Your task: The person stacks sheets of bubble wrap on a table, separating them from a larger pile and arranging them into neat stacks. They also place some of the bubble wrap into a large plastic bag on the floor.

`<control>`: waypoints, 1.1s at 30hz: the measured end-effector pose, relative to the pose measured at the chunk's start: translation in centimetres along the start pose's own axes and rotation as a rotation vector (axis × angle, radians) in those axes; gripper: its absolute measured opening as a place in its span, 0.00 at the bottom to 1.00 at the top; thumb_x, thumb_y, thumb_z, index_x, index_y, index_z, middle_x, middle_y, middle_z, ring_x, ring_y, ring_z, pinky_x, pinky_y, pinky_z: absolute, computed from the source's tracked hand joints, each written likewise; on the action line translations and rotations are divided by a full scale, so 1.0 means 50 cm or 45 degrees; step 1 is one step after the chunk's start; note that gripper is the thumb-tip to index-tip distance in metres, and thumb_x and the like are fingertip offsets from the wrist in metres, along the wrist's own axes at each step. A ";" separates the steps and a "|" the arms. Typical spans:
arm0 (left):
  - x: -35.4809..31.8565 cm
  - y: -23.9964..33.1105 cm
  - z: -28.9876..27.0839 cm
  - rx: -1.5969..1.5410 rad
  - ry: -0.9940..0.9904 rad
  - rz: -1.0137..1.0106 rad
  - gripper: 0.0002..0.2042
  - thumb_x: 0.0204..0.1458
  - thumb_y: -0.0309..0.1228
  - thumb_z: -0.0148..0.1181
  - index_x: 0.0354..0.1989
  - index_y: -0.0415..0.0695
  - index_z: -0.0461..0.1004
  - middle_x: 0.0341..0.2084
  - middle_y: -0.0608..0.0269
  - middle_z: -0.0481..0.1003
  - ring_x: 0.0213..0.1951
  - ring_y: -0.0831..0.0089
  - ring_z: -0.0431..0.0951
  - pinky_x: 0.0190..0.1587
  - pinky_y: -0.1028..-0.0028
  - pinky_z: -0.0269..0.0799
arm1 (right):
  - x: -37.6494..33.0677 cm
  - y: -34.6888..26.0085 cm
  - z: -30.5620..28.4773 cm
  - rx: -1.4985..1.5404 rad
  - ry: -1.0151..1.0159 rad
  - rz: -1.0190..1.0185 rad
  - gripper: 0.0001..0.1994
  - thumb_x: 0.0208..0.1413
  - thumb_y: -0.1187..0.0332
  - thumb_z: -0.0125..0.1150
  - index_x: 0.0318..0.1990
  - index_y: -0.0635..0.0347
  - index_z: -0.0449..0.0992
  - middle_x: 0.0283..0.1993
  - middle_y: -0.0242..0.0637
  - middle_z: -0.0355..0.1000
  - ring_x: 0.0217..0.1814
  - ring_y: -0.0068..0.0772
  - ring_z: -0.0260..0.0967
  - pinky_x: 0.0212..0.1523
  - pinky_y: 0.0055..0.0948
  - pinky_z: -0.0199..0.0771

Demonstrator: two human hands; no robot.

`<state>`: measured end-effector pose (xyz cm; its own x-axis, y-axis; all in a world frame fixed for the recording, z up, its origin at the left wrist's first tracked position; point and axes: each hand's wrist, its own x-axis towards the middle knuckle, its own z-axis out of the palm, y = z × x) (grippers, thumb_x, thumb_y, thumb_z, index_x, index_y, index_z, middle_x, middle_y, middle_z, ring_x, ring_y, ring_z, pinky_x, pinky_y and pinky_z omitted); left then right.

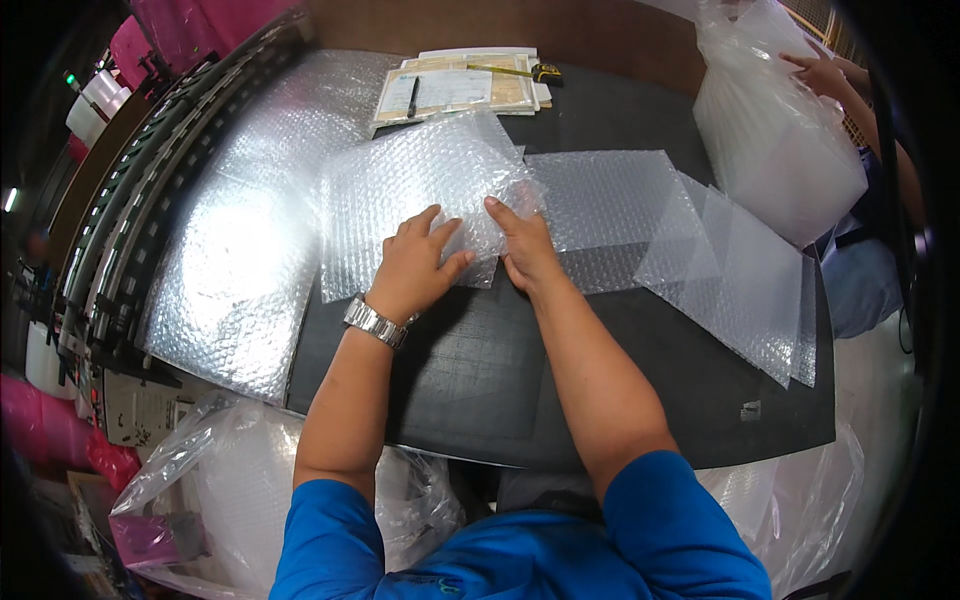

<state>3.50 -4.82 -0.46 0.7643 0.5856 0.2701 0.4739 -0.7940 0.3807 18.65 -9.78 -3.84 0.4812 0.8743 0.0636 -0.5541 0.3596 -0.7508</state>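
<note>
My left hand (420, 255), a metal-banded watch on its wrist, lies with fingers spread on a stack of clear bubble wrap bags (400, 190). At the stack's right edge my right hand (522, 243) grips the bubble wrap, thumb on top and fingers partly hidden beneath. More flat bubble wrap pieces (610, 195) overlap to the right, and others (745, 280) fan out toward the table's right edge. On the left a long bubble wrap sheet (230, 240) covers the table beside the machine's rollers.
Papers (450, 92) with a pen and a tape measure (546, 74) lie at the back of the black table (470, 370). Another person's hand (815, 70) touches a large clear bag (770, 150) at the right. A roller machine (130, 190) borders the left; plastic bags (240, 470) sit below the front edge.
</note>
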 end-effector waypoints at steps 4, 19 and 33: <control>0.001 0.007 0.009 0.201 0.008 -0.030 0.27 0.48 0.50 0.52 0.52 0.46 0.66 0.54 0.49 0.61 0.57 0.50 0.56 0.55 0.45 0.46 | -0.006 -0.011 0.006 0.041 -0.015 0.007 0.28 0.48 0.74 0.58 0.56 0.62 0.54 0.52 0.39 0.60 0.54 0.33 0.58 0.53 0.31 0.60; 0.013 0.005 0.014 -0.469 0.164 0.160 0.24 0.48 0.41 0.55 0.53 0.44 0.64 0.53 0.49 0.61 0.55 0.56 0.61 0.54 0.66 0.57 | 0.002 -0.005 -0.003 -0.066 0.040 0.011 0.31 0.48 0.83 0.49 0.60 0.60 0.47 0.53 0.46 0.57 0.53 0.37 0.59 0.50 0.33 0.64; 0.008 -0.093 -0.048 -0.845 0.853 -0.245 0.12 0.52 0.31 0.52 0.42 0.39 0.71 0.30 0.67 0.70 0.30 0.81 0.65 0.34 0.80 0.62 | -0.001 -0.010 0.005 -0.114 0.078 0.032 0.31 0.48 0.82 0.49 0.61 0.61 0.47 0.55 0.47 0.56 0.53 0.38 0.58 0.52 0.34 0.62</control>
<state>0.56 -0.52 0.02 0.1931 0.8309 0.5218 0.0640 -0.5413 0.8384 18.73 -9.95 -3.32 0.5097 0.8603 0.0058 -0.5049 0.3046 -0.8077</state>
